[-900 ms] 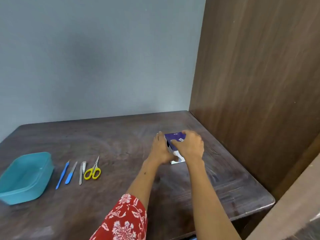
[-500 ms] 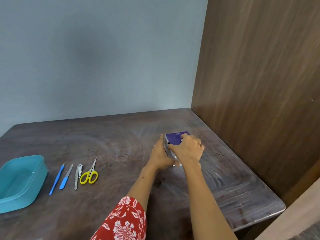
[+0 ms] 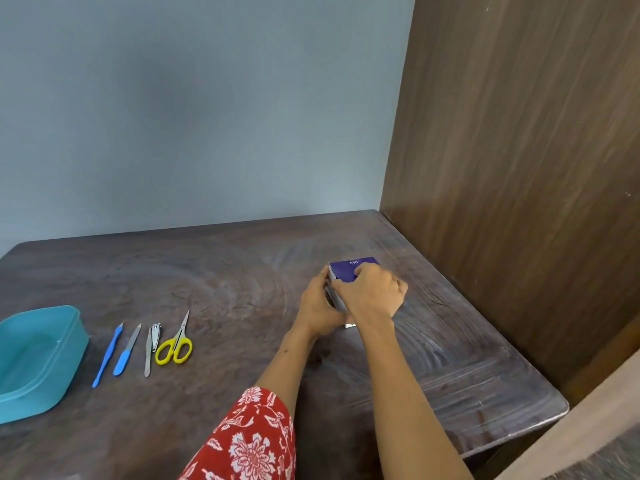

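A small purple box [image 3: 346, 270] with white lettering sits on the dark wooden table [image 3: 225, 282], right of centre. My left hand [image 3: 317, 306] grips its left side, fingers curled around the near end. My right hand [image 3: 372, 294] lies over the top and right side, fingers curled round the box. Most of the box is hidden beneath both hands; a pale corner shows under my wrists.
At the left stand a teal plastic tub [image 3: 34, 358], a blue stick tool [image 3: 106, 355], a blue-handled nail file [image 3: 126, 349], a metal nail clipper [image 3: 151, 348] and yellow scissors [image 3: 175, 344]. A brown wooden panel [image 3: 519, 168] rises along the table's right edge.
Both hands stay on the purple box. My right hand has slid further over its top, covering more of it. The camera has shifted slightly.
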Demonstrator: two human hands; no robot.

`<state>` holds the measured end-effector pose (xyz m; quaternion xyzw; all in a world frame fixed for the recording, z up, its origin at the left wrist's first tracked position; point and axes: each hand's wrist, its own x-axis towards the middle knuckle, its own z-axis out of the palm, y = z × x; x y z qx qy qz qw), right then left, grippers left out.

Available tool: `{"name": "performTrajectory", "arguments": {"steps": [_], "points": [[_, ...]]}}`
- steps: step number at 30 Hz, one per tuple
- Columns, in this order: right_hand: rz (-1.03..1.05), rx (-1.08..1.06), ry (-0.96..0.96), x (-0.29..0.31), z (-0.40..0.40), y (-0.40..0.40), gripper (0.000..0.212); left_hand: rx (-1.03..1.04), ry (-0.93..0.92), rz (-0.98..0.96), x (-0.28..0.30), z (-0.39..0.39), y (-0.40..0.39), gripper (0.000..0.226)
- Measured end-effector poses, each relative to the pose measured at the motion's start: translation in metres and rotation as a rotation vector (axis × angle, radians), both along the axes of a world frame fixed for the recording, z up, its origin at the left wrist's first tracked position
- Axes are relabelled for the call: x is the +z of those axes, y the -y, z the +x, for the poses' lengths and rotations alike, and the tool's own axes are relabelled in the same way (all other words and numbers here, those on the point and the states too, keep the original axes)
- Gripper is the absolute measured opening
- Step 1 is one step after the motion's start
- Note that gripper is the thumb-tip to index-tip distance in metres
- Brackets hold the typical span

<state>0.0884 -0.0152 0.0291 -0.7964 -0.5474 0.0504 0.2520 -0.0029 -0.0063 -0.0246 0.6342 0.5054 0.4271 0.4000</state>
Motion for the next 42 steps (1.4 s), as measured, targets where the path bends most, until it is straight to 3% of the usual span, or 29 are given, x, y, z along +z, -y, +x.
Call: {"name": "performTrajectory", "arguments": {"steps": [6,12,24,28,32,37,42], "points": [[-0.007,-0.016,0.048,0.007,-0.005,0.003,0.036,-0.005,0.006,-0.006,0.004,-0.002,-0.001,0.075],[0.094,0.025,0.029,0.022,-0.005,0.011,0.027,-0.018,0.01,-0.006,0.006,-0.002,0.0,0.066],[0.642,-0.121,-0.279,0.017,0.04,0.001,0.028,-0.022,-0.008,-0.027,0.006,-0.005,-0.004,0.09],[0.54,-0.245,-0.419,0.0,0.059,-0.006,0.038,-0.026,-0.03,-0.026,0.007,-0.005,-0.003,0.09],[0.259,-0.333,-0.484,-0.017,0.077,-0.009,0.039,-0.041,-0.045,-0.028,0.009,-0.006,-0.003,0.089],[-0.082,-0.285,-0.464,-0.019,0.087,-0.005,0.037,-0.042,-0.049,-0.013,0.009,-0.006,-0.002,0.089],[-0.126,-0.295,-0.454,-0.011,0.087,-0.008,0.031,-0.037,-0.057,-0.001,0.009,-0.006,-0.003,0.09]]}}
